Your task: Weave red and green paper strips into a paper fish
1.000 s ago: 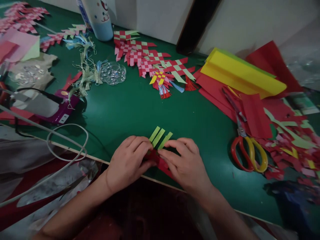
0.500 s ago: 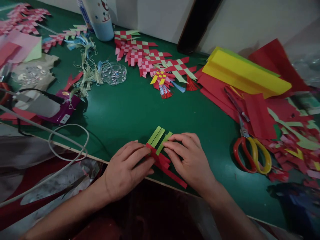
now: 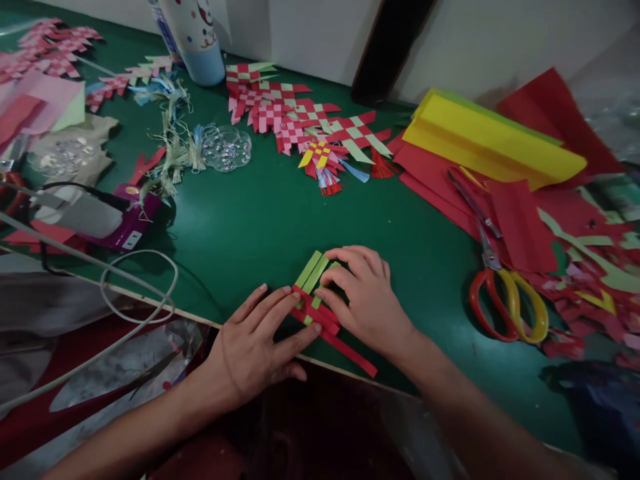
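Observation:
A small weave of light green paper strips point(image 3: 309, 268) and red paper strips point(image 3: 334, 335) lies near the front edge of the green table point(image 3: 260, 213). My left hand point(image 3: 255, 343) rests on the weave's left side with its fingers stretched out flat, their tips on the red strips. My right hand point(image 3: 369, 301) is on the right side, its fingers curled and pinched on the strips where green and red cross. One long red strip sticks out toward me past the table's edge.
Red-and-yellow scissors point(image 3: 505, 303) lie to the right, beside red paper sheets point(image 3: 520, 227) and scraps. A folded yellow sheet point(image 3: 493, 143), finished woven pieces point(image 3: 300, 117), a bottle point(image 3: 193, 37), a clear tray of googly eyes point(image 3: 227, 147), a purple tool point(image 3: 127, 223) and a looped cable point(image 3: 137, 293) surround the work.
My left hand's fingers have uncurled and slid back, uncovering the red strips. My right hand has shifted up and left over the green strips. The long red strip now shows.

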Motion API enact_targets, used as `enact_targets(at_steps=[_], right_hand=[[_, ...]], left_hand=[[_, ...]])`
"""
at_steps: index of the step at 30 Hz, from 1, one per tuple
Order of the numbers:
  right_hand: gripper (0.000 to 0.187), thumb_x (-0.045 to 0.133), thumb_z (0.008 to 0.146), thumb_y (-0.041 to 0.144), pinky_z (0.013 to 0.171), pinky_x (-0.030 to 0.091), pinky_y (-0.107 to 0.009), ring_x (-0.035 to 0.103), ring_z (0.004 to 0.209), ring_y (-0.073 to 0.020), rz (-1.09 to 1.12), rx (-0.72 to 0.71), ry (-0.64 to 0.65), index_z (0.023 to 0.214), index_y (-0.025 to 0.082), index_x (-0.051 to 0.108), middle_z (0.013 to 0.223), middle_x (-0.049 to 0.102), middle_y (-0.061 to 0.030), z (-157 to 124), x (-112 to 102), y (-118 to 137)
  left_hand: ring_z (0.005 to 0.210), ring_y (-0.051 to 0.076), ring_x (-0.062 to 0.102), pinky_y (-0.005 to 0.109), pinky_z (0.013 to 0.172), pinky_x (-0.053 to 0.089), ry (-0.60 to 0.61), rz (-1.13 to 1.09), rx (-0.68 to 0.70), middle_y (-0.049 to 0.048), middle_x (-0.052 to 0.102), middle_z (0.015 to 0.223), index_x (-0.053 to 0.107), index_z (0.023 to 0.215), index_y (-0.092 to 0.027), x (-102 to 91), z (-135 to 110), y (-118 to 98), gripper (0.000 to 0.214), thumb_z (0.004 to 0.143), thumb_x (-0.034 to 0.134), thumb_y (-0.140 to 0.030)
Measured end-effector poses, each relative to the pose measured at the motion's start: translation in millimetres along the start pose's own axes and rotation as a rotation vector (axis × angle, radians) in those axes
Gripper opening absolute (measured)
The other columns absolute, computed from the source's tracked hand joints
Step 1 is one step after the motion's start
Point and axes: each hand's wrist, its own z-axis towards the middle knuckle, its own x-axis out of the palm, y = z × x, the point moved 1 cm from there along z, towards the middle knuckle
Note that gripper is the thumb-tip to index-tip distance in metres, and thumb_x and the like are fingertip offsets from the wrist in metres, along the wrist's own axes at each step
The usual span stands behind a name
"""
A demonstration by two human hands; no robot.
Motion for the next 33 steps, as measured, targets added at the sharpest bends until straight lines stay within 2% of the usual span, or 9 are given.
enact_targets(at_steps=[8, 14, 21, 33], right_hand=[[0.009, 0.059, 0.088, 0.031, 0.094, 0.037, -0.046, 0.044, 0.12, -0.0274, 0.023, 0.032, -0.027, 0.084, 0.023, 0.062, 0.123, 0.059, -0.0051, 0.9, 4.8, -1.6], [0.012, 0.055, 0.091, 0.028, 0.097, 0.037, -0.045, 0.043, 0.119, -0.0258, 0.098, 0.0, -0.107, 0.084, 0.023, 0.062, 0.121, 0.057, -0.0069, -9.6, -11.5, 0.1], [0.011, 0.064, 0.084, 0.031, 0.096, 0.034, -0.05, 0.04, 0.124, -0.0296, 0.027, 0.091, 0.01, 0.077, 0.024, 0.062, 0.127, 0.056, -0.0049, -34.2, -7.8, 5.3], [0.012, 0.067, 0.083, 0.035, 0.099, 0.033, -0.051, 0.04, 0.126, -0.029, 0.019, 0.137, 0.031, 0.077, 0.025, 0.063, 0.126, 0.057, -0.0041, -32.4, -8.5, 0.3]], left_hand=[[0.13, 0.027, 0.045, 0.049, 0.113, 0.028, 0.025, 0.0, 0.038, 0.0074, 0.049, 0.138, 0.05, 0.133, -0.041, -1.5, -1.6, 2.7, 0.059, 0.081, 0.055, -0.067], [0.133, 0.028, 0.042, 0.049, 0.114, 0.027, 0.037, 0.013, 0.03, 0.01, 0.048, 0.139, 0.046, 0.138, -0.038, -2.1, -2.9, 1.2, 0.063, 0.083, 0.051, -0.067], [0.134, 0.027, 0.042, 0.048, 0.114, 0.028, 0.093, 0.052, 0.028, 0.009, 0.046, 0.142, 0.044, 0.139, -0.039, -3.3, -2.6, 1.2, 0.061, 0.084, 0.054, -0.064], [0.134, 0.026, 0.042, 0.047, 0.114, 0.028, 0.067, 0.058, 0.016, 0.0076, 0.048, 0.14, 0.049, 0.135, -0.038, -1.8, -2.0, -0.5, 0.058, 0.083, 0.057, -0.062]])
